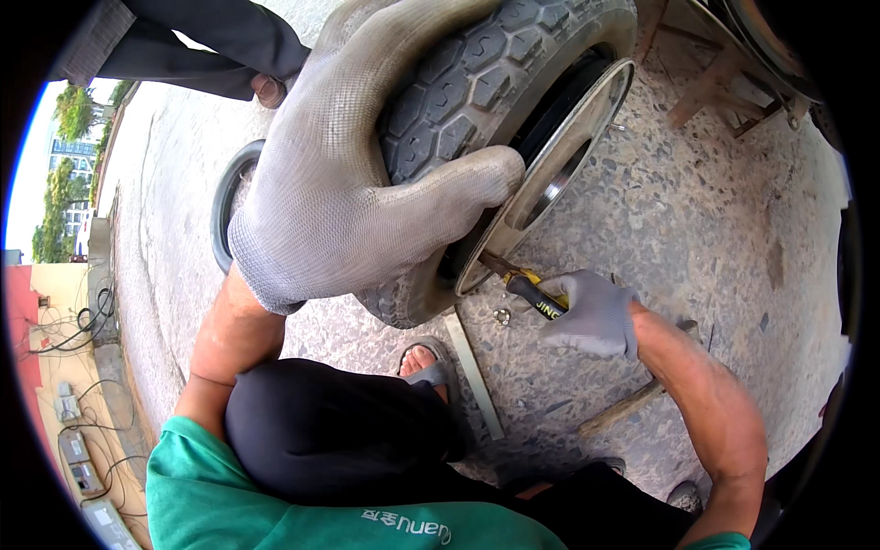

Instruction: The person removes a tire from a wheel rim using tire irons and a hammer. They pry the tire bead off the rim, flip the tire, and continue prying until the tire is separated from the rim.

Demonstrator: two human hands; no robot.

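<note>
My gloved left hand (348, 183) grips a knobbly black tyre (481, 69) from the top and left side, its thumb lying over the sidewall by the metal rim (607, 92). The tyre is held upright and tilted in front of me. My gloved right hand (587, 312) is closed round the handle of a yellow-and-black tool (534, 294). The tool's metal tip sits at the lower edge of the rim, against the tyre bead; its exact end is hidden there.
A flat metal strip (472, 371) and a small metal part (502, 316) lie on the concrete, with a wooden-handled tool (623, 408). A ring (225, 206) lies left. A person's legs (220, 60) stand upper left. A rusty stand (706, 96) is upper right; wired boxes (78, 463) line the left wall.
</note>
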